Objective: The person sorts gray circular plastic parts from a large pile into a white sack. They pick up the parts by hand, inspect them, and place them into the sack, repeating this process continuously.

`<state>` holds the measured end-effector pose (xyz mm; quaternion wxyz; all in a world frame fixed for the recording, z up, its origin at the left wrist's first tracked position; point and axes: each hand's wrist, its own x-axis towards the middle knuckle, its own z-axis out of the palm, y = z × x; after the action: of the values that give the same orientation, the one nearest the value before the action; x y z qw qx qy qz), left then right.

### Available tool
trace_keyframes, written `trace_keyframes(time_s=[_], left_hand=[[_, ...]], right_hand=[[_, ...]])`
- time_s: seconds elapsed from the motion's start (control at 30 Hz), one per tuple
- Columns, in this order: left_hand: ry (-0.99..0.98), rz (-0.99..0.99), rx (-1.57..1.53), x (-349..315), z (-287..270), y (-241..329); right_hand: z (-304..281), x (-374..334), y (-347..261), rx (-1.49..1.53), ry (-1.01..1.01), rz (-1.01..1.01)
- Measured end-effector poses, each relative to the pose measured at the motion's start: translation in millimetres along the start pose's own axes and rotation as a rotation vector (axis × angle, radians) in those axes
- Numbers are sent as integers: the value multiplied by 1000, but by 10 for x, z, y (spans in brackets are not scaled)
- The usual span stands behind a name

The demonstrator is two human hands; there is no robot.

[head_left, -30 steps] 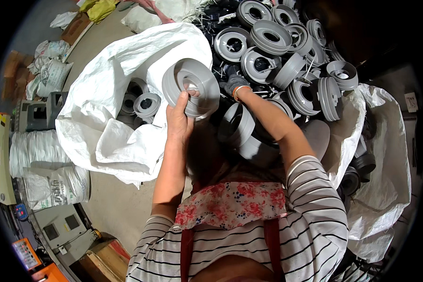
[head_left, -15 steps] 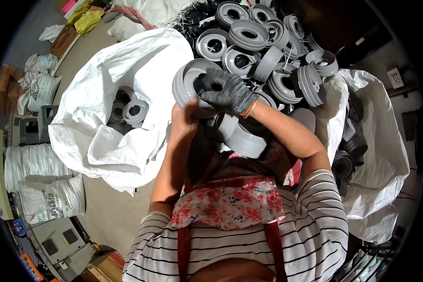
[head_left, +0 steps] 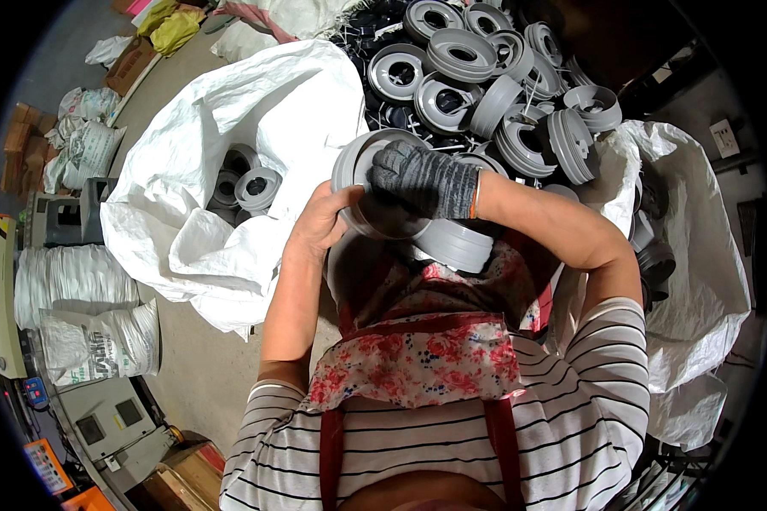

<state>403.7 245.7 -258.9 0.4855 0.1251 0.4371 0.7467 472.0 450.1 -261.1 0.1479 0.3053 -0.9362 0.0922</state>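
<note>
My bare left hand (head_left: 322, 220) grips the near left rim of a round grey plastic ring-shaped part (head_left: 346, 170), thumb over its edge. The part is tilted in front of my chest. My right hand (head_left: 422, 180), in a grey knitted glove with an orange cuff edge, is closed in a fist inside the ring's opening. Whatever its fingers hold is hidden by the glove and shadow. Just below, another grey ring part (head_left: 456, 245) lies against my floral apron (head_left: 418, 362).
A heap of similar grey rings (head_left: 462, 56) lies ahead, with black pieces among them. On the left, an open white woven sack (head_left: 183, 115) holds a few grey rings (head_left: 257, 189). To the right, another white sack (head_left: 703, 289) contains dark grey parts (head_left: 656, 261).
The held ring has shifted slightly right and nearer to me. My right hand has closed from a looser grip into a fist within it; my left hand still holds the rim.
</note>
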Motion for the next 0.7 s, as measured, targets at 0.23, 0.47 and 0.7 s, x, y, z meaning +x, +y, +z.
trace_keyframes(time_s=[0.23, 0.47, 0.7], left_hand=[[213, 202, 682, -61, 123, -211], [268, 127, 381, -120, 127, -268], [329, 168, 428, -178, 163, -259]], right_hand=[[-94, -65, -140, 818, 71, 824], [255, -126, -3, 943, -366, 676], [556, -171, -91, 489, 63, 327]])
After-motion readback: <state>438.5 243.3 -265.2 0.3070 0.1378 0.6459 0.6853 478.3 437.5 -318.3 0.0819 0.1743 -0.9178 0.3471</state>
